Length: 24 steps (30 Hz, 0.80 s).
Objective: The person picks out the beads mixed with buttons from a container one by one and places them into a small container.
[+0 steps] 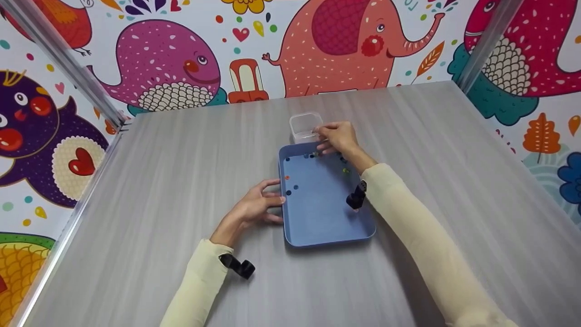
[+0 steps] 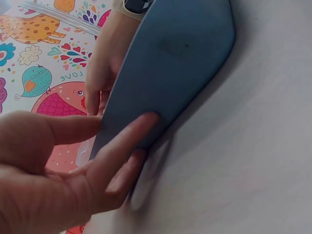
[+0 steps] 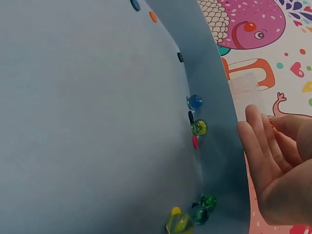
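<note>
A blue tray point(image 1: 322, 218) stands on the table with small beads and discs inside, mostly along its far and left sides. My left hand point(image 1: 256, 204) grips the tray's left wall, thumb at the rim and fingers against the outside; the left wrist view shows this hand point(image 2: 73, 165) close up. Over the near edge of a clear square container point(image 1: 305, 119), my right hand point(image 1: 338, 137) pinches a tiny orange piece, mostly hidden by the fingertips. In the right wrist view the right hand point(image 3: 278, 161) is beyond the tray wall point(image 3: 219, 146), near green and blue beads.
The clear container stands right behind the tray's far wall, on a grey wood-grain table point(image 1: 181, 159). Patterned panels point(image 1: 254, 36) with cartoon animals rise behind and at both sides, with metal posts at the corners.
</note>
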Available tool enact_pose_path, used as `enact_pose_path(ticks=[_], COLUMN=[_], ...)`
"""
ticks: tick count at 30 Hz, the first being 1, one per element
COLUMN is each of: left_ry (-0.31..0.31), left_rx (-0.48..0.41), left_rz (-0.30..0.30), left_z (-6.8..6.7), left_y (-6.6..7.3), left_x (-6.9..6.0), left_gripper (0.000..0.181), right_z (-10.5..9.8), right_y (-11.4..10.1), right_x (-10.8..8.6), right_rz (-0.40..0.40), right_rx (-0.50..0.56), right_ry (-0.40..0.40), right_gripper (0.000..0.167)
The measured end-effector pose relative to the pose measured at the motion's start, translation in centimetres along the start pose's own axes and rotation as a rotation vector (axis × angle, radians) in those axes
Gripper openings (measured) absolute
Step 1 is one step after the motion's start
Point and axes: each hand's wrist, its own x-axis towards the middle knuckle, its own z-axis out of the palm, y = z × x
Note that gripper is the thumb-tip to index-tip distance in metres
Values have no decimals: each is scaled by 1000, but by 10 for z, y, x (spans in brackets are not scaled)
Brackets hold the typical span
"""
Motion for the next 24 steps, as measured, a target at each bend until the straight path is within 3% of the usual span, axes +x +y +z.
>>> enact_pose_path(ticks=[5,24], left_ry=[-3,16], left_rx=[1,-11], left_rz=[-3,-8], left_z=[1,1], left_y=[1,0], left_x=[-1,1], left_gripper=[64,64], right_z=[1,2], right_y=[0,2], right_x=[2,1], right_rz=[15,-37], right_rx=[40,-32], right_ry=[-2,-6], right_gripper=[29,26])
